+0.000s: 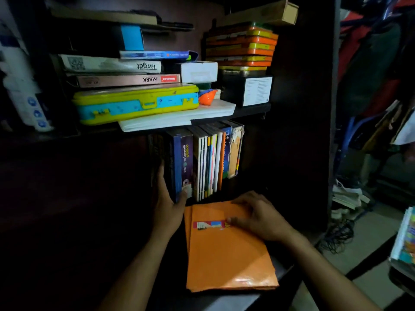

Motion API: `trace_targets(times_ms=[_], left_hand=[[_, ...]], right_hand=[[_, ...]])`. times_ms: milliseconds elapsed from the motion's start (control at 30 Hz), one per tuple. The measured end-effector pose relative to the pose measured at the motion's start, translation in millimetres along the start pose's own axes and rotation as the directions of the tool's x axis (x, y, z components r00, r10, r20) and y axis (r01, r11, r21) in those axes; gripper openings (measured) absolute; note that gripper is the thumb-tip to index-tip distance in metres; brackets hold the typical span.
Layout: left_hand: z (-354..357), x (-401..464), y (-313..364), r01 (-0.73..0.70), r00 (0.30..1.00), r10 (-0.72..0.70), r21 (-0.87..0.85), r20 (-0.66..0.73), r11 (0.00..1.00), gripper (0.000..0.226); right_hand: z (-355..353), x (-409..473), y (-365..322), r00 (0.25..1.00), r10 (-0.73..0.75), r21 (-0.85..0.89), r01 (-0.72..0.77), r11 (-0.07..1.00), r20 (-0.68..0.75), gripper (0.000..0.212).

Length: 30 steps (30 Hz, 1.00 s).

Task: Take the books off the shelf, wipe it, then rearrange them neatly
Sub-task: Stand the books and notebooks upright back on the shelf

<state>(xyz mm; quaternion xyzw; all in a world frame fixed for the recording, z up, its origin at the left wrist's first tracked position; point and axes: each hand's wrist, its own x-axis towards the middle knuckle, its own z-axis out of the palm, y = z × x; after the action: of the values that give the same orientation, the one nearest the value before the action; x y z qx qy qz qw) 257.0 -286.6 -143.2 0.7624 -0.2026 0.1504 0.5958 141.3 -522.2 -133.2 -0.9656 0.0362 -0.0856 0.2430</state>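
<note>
A row of upright books (205,162) stands on the dark lower shelf (253,182), under the upper shelf. My left hand (167,199) grips the left end of the row, thumb on the front of a blue and purple book (183,164), fingers along its dark left side. In front of the row a stack of thin orange-covered books (226,254) lies flat, its near end sticking out over the shelf's front edge. My right hand (256,215) rests on the top orange cover near its label, with the fingers bent at its far edge.
The upper shelf (251,111) carries a yellow and blue case (134,104), flat books, a white box, a black box and stacked orange tins (242,46). Bags and clothes hang at the right. More books (405,239) sit at the far right edge.
</note>
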Motion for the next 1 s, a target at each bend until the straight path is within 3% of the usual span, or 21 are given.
trace_targets(times_ms=[167, 300, 367, 433, 467, 533, 600, 667, 733, 800, 900, 1000], left_hand=[[-1.7, -1.7, 10.2, -0.027, 0.993, 0.028, 0.006, -0.113, 1.0, 0.086], [-6.7, -2.7, 15.1, -0.18, 0.942, 0.207, 0.122, -0.264, 0.976, 0.057], [-8.6, -4.8, 15.9, -0.21, 0.971, 0.219, 0.099, -0.099, 0.973, 0.036], [-6.1, -10.4, 19.6, -0.142, 0.962, 0.134, 0.014, 0.237, 0.99, 0.035], [-3.6, -11.7, 21.9, -0.089, 0.926, 0.086, -0.009, 0.368, 0.996, 0.039], [-0.1, -14.2, 24.7, -0.07, 0.893, 0.063, 0.0, 0.446, 0.998, 0.043], [1.3, -15.4, 29.6, -0.159, 0.92, 0.131, 0.045, 0.37, 0.986, 0.034], [3.3, -18.4, 35.3, -0.237, 0.941, 0.214, 0.059, 0.263, 0.97, 0.023], [8.0, -22.3, 40.4, -0.282, 0.936, 0.275, 0.0, 0.22, 0.959, 0.032], [12.6, -27.7, 47.3, -0.307, 0.916, 0.303, -0.025, 0.263, 0.951, 0.03], [19.9, -35.0, 53.3, -0.44, 0.81, 0.379, 0.035, 0.448, 0.897, 0.033], [26.3, -37.9, 52.1, -0.549, 0.659, 0.44, -0.01, 0.61, 0.836, 0.06]], right_hand=[[-5.7, 0.1, -0.3, 0.983, 0.108, 0.336, -0.052, 0.94, -0.149, 0.042], [-16.0, -8.8, 1.9, 0.924, 0.238, 0.715, 0.051, 0.697, -0.298, 0.037], [-17.8, -10.6, 2.6, 0.911, 0.301, 0.824, 0.069, 0.563, -0.282, 0.036], [-17.8, -12.0, 4.8, 0.904, 0.333, 0.857, 0.064, 0.511, -0.267, 0.037], [-17.6, -11.0, 7.7, 0.896, 0.346, 0.858, 0.071, 0.509, -0.279, 0.037], [-14.1, -8.1, 12.3, 0.865, 0.375, 0.844, 0.096, 0.527, -0.332, 0.04], [-9.8, -4.1, 12.4, 0.818, 0.382, 0.785, 0.13, 0.606, -0.43, 0.045], [-5.7, -3.1, 5.9, 0.768, 0.34, 0.629, 0.102, 0.77, -0.542, 0.055], [-3.5, -8.0, -2.6, 0.721, 0.203, 0.399, 0.11, 0.91, -0.662, 0.061], [-3.3, -15.1, -6.5, 0.695, 0.077, 0.261, 0.163, 0.952, -0.715, 0.062], [-3.3, -23.8, -9.5, 0.786, -0.054, 0.205, 0.226, 0.952, -0.616, 0.075], [-2.3, -28.4, -12.2, 0.831, -0.11, 0.263, 0.294, 0.919, -0.545, 0.079]])
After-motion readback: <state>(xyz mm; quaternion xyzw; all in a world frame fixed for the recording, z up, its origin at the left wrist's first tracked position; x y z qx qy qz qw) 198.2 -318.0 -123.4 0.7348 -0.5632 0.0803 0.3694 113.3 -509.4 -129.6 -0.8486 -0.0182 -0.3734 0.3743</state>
